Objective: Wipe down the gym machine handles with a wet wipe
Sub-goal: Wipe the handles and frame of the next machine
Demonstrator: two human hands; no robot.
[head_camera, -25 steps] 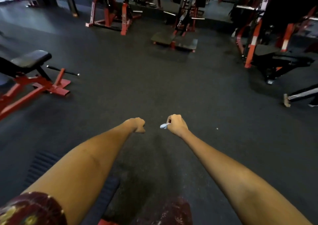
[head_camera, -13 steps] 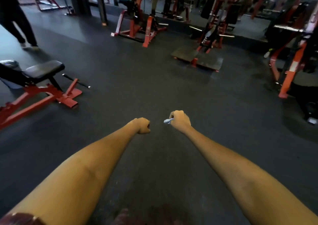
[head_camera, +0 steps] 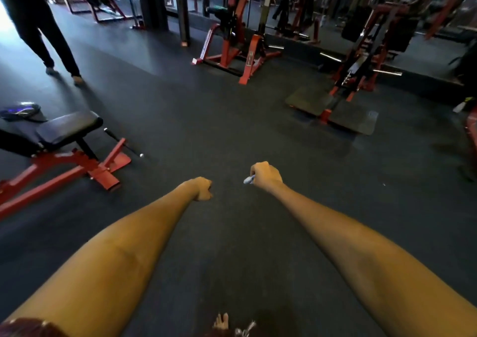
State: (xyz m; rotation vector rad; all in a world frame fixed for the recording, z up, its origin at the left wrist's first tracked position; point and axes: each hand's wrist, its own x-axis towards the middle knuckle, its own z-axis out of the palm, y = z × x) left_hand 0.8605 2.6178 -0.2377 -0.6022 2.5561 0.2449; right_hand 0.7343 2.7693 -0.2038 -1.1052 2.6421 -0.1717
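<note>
Dark rubber floor (head_camera: 232, 130) spreads before me, red machines (head_camera: 232, 50) around; my right hand (head_camera: 265, 175) grips the wet wipe (head_camera: 248, 180), left hand (head_camera: 202, 189) fisted empty.

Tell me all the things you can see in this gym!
wet wipe: one, pale blue-white, sticking out of the right fist
bench: one, black pad on red frame, left side
floor: one, dark grey, everywhere underfoot
red machine: one, red and black, far middle
platform machine: one, red frame with dark foot plates, far right
other person: one, dark clothes, far left, walking
left hand: one, fingers curled, holding nothing
right hand: one, fingers curled round the wipe
</note>
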